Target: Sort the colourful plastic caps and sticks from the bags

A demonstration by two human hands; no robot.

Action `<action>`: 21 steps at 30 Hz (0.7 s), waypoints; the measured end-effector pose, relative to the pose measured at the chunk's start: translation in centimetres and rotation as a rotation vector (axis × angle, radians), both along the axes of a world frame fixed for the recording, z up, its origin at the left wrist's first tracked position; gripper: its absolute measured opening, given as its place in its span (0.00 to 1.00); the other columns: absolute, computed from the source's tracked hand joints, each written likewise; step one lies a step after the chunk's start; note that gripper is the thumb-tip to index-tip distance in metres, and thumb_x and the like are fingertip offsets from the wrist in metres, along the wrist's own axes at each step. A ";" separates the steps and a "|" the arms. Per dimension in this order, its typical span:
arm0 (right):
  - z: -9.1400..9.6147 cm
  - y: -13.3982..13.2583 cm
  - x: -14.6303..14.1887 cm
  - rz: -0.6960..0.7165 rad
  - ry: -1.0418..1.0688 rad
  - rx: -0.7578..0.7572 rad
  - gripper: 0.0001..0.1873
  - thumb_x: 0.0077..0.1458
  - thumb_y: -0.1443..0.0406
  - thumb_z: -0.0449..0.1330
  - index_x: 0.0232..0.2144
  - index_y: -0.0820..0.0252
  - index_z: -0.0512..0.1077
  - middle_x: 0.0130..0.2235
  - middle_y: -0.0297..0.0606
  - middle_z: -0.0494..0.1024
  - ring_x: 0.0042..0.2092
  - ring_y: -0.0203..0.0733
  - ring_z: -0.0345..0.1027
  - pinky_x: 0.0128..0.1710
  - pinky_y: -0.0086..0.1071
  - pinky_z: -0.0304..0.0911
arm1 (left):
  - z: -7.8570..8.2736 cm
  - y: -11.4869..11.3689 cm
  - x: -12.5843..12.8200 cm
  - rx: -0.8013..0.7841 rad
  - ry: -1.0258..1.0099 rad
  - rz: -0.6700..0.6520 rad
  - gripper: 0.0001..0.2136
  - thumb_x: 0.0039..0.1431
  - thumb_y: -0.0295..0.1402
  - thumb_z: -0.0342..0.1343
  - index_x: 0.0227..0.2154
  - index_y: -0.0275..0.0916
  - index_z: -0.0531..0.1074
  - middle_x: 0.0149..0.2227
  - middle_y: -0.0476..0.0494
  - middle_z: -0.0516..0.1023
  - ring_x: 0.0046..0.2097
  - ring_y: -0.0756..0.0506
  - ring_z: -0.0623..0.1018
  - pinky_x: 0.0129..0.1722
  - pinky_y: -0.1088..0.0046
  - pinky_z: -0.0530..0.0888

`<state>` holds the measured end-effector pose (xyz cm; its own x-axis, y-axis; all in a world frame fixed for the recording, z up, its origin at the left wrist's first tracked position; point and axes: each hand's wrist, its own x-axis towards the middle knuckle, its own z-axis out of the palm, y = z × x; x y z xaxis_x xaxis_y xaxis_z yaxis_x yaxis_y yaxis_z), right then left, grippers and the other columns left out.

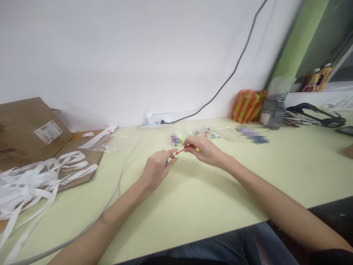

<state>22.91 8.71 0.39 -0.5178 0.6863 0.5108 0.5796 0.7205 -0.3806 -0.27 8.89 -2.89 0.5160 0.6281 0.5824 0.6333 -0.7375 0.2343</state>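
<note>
My right hand pinches a thin red plastic piece with a pointed, arrow-like end. That end reaches left to the fingertips of my left hand. A small blue piece shows within the curled fingers of my left hand, and the rest of it is hidden. A bright green bit is by the left fingertips; whether it is held I cannot tell. A yellow bit shows under my right hand. Just behind the hands lies a clear bag of small colourful pieces.
Another bag of small pieces lies behind my right hand. A power strip stands against the wall. A grey cable crosses the table on the left, near white strips and brown paper packaging. A striped bag stands back right.
</note>
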 end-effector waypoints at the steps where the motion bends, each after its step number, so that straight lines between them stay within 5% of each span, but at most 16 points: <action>1: 0.2 0.4 0.8 -0.044 -0.050 -0.085 0.06 0.64 0.65 0.54 0.35 0.59 0.69 0.32 0.36 0.74 0.33 0.38 0.64 0.35 0.30 0.55 | 0.0 0.3 -0.3 0.008 0.002 0.018 0.12 0.68 0.34 0.49 0.50 0.41 0.72 0.40 0.44 0.81 0.41 0.45 0.79 0.43 0.68 0.72; 4: 0.0 1.5 2.5 -0.132 -0.271 -0.369 0.05 0.60 0.67 0.58 0.31 0.59 0.70 0.27 0.33 0.73 0.29 0.36 0.63 0.30 0.29 0.51 | 0.3 1.1 -1.1 0.040 0.066 0.063 0.12 0.67 0.30 0.46 0.45 0.40 0.74 0.41 0.43 0.80 0.44 0.44 0.78 0.45 0.67 0.73; 6: -0.4 2.0 3.1 -0.176 -0.384 -0.413 0.06 0.58 0.67 0.59 0.28 0.60 0.70 0.29 0.35 0.74 0.30 0.37 0.63 0.29 0.29 0.50 | 0.6 1.6 -1.6 0.067 0.149 0.092 0.12 0.67 0.28 0.45 0.42 0.39 0.75 0.41 0.42 0.80 0.45 0.43 0.78 0.46 0.65 0.72; 13: -1.0 2.3 3.7 -0.144 -0.419 -0.247 0.05 0.54 0.65 0.64 0.30 0.61 0.74 0.40 0.42 0.73 0.40 0.43 0.66 0.36 0.31 0.56 | 1.1 2.2 -2.3 0.068 0.250 0.187 0.13 0.65 0.27 0.44 0.42 0.38 0.75 0.43 0.40 0.77 0.45 0.42 0.76 0.44 0.63 0.71; 21: -1.9 2.4 3.2 -0.071 -0.320 -0.049 0.06 0.54 0.70 0.62 0.37 0.59 0.74 0.41 0.44 0.73 0.44 0.48 0.66 0.44 0.38 0.60 | 1.8 2.7 -3.4 0.040 0.381 0.110 0.08 0.62 0.29 0.47 0.30 0.40 0.71 0.34 0.42 0.76 0.37 0.43 0.75 0.38 0.66 0.67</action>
<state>26.09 11.15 -1.48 -0.5971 0.7460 0.2949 0.7233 0.6596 -0.2042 -3.66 11.57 -1.07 0.6310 0.6723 0.3871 0.7449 -0.6644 -0.0603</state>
